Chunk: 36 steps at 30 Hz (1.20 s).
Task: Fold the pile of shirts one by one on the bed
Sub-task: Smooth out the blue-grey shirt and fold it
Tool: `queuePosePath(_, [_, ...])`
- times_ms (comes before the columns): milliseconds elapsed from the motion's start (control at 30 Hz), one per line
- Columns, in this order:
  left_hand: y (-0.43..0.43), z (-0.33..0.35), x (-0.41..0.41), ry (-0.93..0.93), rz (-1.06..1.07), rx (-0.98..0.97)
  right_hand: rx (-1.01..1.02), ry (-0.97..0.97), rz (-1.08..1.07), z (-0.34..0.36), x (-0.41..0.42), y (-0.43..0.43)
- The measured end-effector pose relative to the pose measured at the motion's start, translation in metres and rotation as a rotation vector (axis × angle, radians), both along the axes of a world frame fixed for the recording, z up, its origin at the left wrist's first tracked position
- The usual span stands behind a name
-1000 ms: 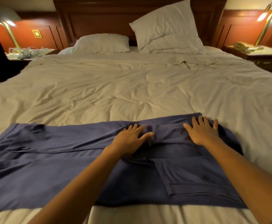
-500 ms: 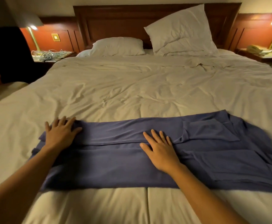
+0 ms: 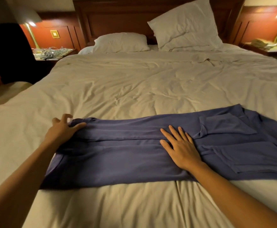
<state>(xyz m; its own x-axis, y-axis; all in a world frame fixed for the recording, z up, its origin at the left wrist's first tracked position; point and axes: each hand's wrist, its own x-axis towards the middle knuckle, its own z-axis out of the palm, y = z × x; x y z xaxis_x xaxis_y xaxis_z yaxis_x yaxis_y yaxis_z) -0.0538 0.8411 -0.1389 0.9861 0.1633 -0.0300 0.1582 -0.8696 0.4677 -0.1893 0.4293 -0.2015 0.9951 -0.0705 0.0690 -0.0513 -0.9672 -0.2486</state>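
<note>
Left of the bed (image 3: pixel 134 89) stands a dark shape (image 3: pixel 7 53) too dim to name. On the bed's near left, the left hand (image 3: pixel 62 130) sits at the end of the blue shirt (image 3: pixel 118 155), thumb on the cloth and fingers clawed past its corner, and I cannot tell whether they pinch any fabric. The shirt lies folded lengthwise across the bed's near part with the right hand (image 3: pixel 182 147) flat on its middle, fingers spread and holding nothing, and its right end is cut off by the frame.
</note>
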Motion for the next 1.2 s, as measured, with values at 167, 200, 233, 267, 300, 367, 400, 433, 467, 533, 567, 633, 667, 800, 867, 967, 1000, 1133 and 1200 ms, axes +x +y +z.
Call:
queuePosePath(167, [0.005,0.001,-0.020,0.051,0.023,-0.115,0.009,0.003,0.011,0.003,-0.003,0.001])
queuePosePath(200, [0.003,0.002,-0.022,0.039,0.039,-0.123,0.008,-0.002,0.016,0.003,-0.003,0.001])
queuePosePath(233, [0.001,0.002,-0.024,0.014,0.051,-0.120,0.013,-0.013,0.024,0.003,-0.004,0.001])
queuePosePath(267, [-0.002,0.003,-0.027,-0.021,0.058,-0.112,0.033,-0.026,0.030,0.002,-0.004,0.000])
queuePosePath(300, [-0.005,0.003,-0.030,-0.066,0.063,-0.106,0.076,-0.045,0.030,0.003,-0.005,-0.001])
queuePosePath(367, [-0.010,0.003,-0.036,-0.167,0.050,-0.103,0.235,-0.110,0.012,0.005,-0.003,-0.004])
queuePosePath(400, [-0.012,0.002,-0.038,-0.245,0.014,-0.095,0.310,-0.166,0.006,0.006,-0.001,-0.006])
queuePosePath(433, [-0.011,0.001,-0.039,-0.327,-0.059,-0.073,0.353,-0.211,0.007,0.007,0.001,-0.008])
queuePosePath(467, [-0.009,0.000,-0.039,-0.386,-0.172,-0.027,0.368,-0.230,0.013,0.009,0.003,-0.009])
queuePosePath(533, [-0.001,-0.005,-0.035,-0.357,-0.431,0.108,0.361,-0.221,0.034,0.009,0.008,-0.011])
queuePosePath(567, [0.001,-0.006,-0.034,-0.294,-0.519,0.167,0.349,-0.217,0.038,0.009,0.011,-0.012])
queuePosePath(633, [0.004,-0.009,-0.035,-0.238,-0.581,0.208,0.334,-0.220,0.047,0.012,0.015,-0.013])
queuePosePath(667, [0.005,-0.011,-0.034,-0.252,-0.579,0.208,0.333,-0.223,0.058,0.014,0.017,-0.013])
queuePosePath(800, [0.008,-0.009,-0.029,-0.278,-0.617,0.128,0.369,-0.232,0.139,0.022,0.016,-0.018])
queuePosePath(867, [0.013,-0.001,-0.031,-0.208,-0.650,0.054,0.358,-0.207,0.183,0.024,0.012,-0.023])
queuePosePath(967, [0.019,0.009,-0.033,-0.077,-0.685,0.059,0.317,-0.131,0.216,0.026,0.010,-0.027])
queuePosePath(1000, [0.016,0.010,-0.032,-0.055,-0.653,0.091,0.340,-0.137,0.219,0.026,0.010,-0.028])
queuePosePath(1133, [-0.009,0.005,-0.026,-0.107,-0.263,0.240,0.447,-0.177,0.155,0.032,0.022,-0.019])
queuePosePath(1200, [-0.025,-0.002,-0.021,-0.109,-0.301,0.320,0.327,-0.034,0.083,0.032,0.037,-0.012])
